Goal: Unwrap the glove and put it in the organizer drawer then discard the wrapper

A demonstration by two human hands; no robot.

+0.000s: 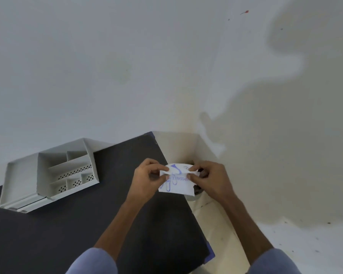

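A white paper wrapper point(179, 183) with blue print is held up over the right edge of the dark table point(71, 230). My left hand point(147, 178) pinches its upper left edge. My right hand point(210, 178) pinches its upper right edge, and the top of the packet is puckered between the two grips. The glove inside is hidden. A white desk organizer point(48, 175) with several open compartments and a low drawer at its front stands at the table's far left, well away from both hands.
A white wall rises behind the table. Below the wrapper, partly hidden by it and my right hand, a round dark-rimmed container point(196, 192) stands on the pale floor in the corner. The floor point(285, 244) extends to the right of the table.
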